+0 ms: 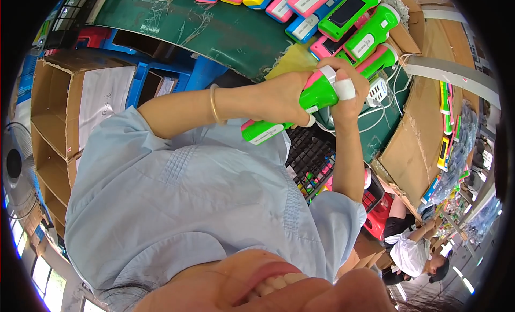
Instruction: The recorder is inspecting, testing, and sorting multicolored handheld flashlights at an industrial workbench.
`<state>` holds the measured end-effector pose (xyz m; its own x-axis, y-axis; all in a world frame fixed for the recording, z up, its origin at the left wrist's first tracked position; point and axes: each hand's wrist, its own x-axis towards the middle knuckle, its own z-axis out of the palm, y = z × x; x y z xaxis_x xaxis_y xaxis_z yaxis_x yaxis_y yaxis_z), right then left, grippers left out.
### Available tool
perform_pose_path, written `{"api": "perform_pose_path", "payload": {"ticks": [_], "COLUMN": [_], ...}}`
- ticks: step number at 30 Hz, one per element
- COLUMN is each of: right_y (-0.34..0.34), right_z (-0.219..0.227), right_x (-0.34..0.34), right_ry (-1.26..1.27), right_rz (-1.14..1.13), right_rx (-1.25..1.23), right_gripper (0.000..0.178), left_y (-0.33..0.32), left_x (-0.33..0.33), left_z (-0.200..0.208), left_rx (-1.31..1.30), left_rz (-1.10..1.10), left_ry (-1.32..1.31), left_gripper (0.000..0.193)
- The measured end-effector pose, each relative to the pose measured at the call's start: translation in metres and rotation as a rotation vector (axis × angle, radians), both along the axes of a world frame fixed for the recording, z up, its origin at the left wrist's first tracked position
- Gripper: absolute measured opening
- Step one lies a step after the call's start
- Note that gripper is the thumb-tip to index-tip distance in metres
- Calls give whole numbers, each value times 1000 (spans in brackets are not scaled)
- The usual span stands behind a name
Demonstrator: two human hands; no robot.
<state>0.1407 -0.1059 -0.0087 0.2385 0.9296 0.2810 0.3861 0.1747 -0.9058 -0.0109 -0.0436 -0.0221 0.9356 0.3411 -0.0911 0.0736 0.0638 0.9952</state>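
A green flashlight (318, 97) with a pink patch and a white rim is held over the edge of the green-topped table (230, 38). My left hand (280, 99) is wrapped round its body, and the narrow end sticks out below the fingers. At the wide head, my right hand (351, 89) has its fingers closed over the rim; a white wrap covers one finger. Just beyond the hands lie several more flashlights (367, 41) in green, pink, blue and yellow. A yellow sheet (292, 60) shows behind my left hand.
A white power strip (377, 91) with loose cables stands right of my right hand. Below the hands is a black crate (311, 151) with coloured pieces. Cardboard boxes (56, 103) and a fan (16, 164) are at left. Another person (410, 253) sits at lower right.
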Motion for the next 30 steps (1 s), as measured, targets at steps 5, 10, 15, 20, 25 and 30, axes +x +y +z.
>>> {"api": "perform_pose_path", "payload": {"ticks": [5, 10, 15, 20, 25, 30], "right_y": [2, 2, 0, 8, 13, 3], "right_z": [4, 2, 6, 2, -8, 13], "right_x": [5, 1, -4, -3, 5, 0], "right_ry": [-172, -356, -388, -211, -136, 298], "right_rz": [-1, -28, -72, -161, -207, -136], "right_rx": [-41, -68, -246, -448, -617, -635], "right_gripper": [21, 19, 20, 29, 35, 58], "left_y": [13, 16, 12, 16, 18, 34], "left_x": [3, 3, -5, -5, -1, 2], "left_z": [10, 14, 16, 12, 12, 9], "left_rx": [172, 464, 765, 1094, 1217, 745], "left_rz": [-46, -76, -89, -38, -33, -60], "left_ry": [75, 266, 195, 147, 165, 6], "left_gripper": [50, 50, 43, 32, 34, 43]}}
